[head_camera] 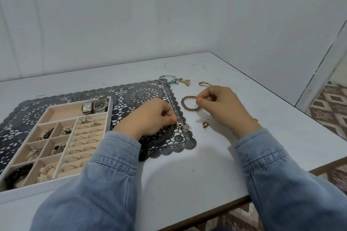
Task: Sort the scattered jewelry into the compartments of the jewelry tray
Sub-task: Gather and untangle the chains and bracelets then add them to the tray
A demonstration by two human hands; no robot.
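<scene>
Brown bead bracelet (190, 110) sat pinched in the right hand (223, 107), a sparkly trinket (183, 126) apparently in the left hand (148, 118), readied for lifting.

You're in a home room, by the look of it, not a lab or shop. Evidence: plain white worktop (206, 155), scuffed and marked, set against bare pale walls (169, 15). Dark lace-pattern placemat (142, 95) covers its left half. Beige-lined jewelry tray (110, 114) sits on the mat near the left front edge. Brown-and-cream patterned floor (332, 110) and a white painted frame (323, 73) lie past the right edge.
</scene>
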